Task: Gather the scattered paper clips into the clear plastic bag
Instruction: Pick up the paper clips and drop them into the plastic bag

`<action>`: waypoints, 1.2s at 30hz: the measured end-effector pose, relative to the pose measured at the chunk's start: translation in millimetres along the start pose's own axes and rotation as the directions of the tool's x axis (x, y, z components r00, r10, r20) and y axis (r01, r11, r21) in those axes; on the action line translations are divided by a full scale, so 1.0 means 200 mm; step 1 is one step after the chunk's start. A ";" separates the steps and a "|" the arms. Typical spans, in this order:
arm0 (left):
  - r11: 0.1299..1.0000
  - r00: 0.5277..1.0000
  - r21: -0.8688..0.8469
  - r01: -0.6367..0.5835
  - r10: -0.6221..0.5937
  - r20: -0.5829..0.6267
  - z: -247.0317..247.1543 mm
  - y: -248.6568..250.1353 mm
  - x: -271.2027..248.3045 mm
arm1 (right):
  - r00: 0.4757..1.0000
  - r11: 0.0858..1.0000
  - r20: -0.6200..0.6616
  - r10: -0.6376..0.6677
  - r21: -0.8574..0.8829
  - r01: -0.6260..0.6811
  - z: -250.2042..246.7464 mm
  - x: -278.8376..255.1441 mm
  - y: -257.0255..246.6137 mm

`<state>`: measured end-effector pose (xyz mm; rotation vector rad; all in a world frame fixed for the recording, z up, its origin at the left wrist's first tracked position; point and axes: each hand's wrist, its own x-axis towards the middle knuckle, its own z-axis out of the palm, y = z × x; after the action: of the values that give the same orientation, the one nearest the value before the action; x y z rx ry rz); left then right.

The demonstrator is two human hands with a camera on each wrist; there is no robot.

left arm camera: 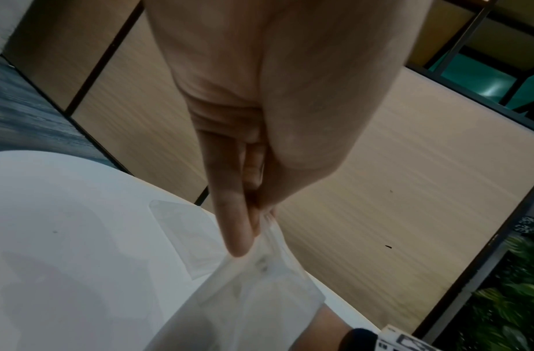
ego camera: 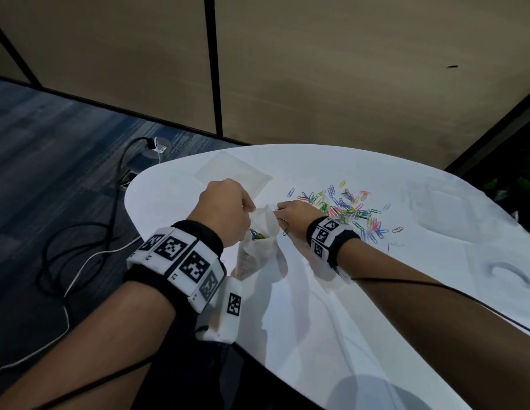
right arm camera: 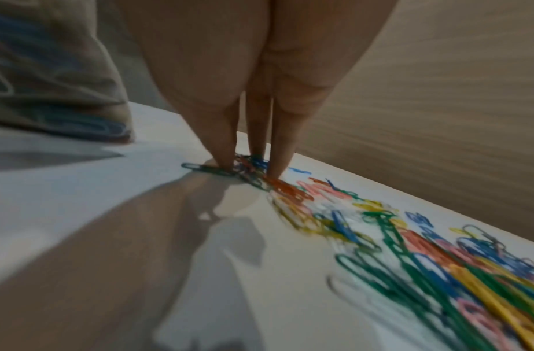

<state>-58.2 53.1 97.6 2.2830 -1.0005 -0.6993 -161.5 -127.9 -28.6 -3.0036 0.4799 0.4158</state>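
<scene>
The left hand (left arm camera: 259, 106) pinches the top edge of the clear plastic bag (left arm camera: 253, 296) between thumb and fingers (left arm camera: 234, 225), holding its mouth up above the near-left edge of the table (ego camera: 317, 321). A few clips show inside the bag in the head view; their number cannot be made out.

The right hand (right arm camera: 244, 83) has its fingertips (right arm camera: 220, 156) pressed down on the table, drawn together around a small cluster of clips at the left end of the paper clips (ego camera: 349, 210). In the head view the back of the hand hides the fingertips; in the right wrist view motion blur prevents confirming whether any clip is lifted.

The main heap of coloured clips lies on the table toward its far edge, just right of the right hand, with loose ones spread toward the right.

A second flat clear bag (ego camera: 232, 173) lies near the far-left edge, partly hidden behind the left hand. Marker wristbands (ego camera: 181, 261) cover both wrists. Cables (ego camera: 80, 253) run across the carpet left of the table.
</scene>
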 end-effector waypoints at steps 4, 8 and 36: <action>1.000 1.000 0.017 -0.005 0.004 0.016 0.03 0.02 -0.01 | 0.983 0.980 0.013 0.182 0.078 -0.182 -0.02 -0.02 0.04; 1.000 1.000 0.022 -0.002 0.001 0.020 0.02 0.03 -0.01 | 0.920 0.902 -0.053 0.388 0.229 -0.366 -0.06 -0.07 0.13; 1.000 0.998 -0.007 -0.023 0.024 0.062 0.06 0.14 -0.08 | 0.836 0.134 0.075 0.544 0.976 -0.174 -0.35 -0.46 -0.35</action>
<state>-88.7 46.5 111.4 2.2527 -1.0509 -0.7671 -205.3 -41.4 65.3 -1.6021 1.0370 -0.3164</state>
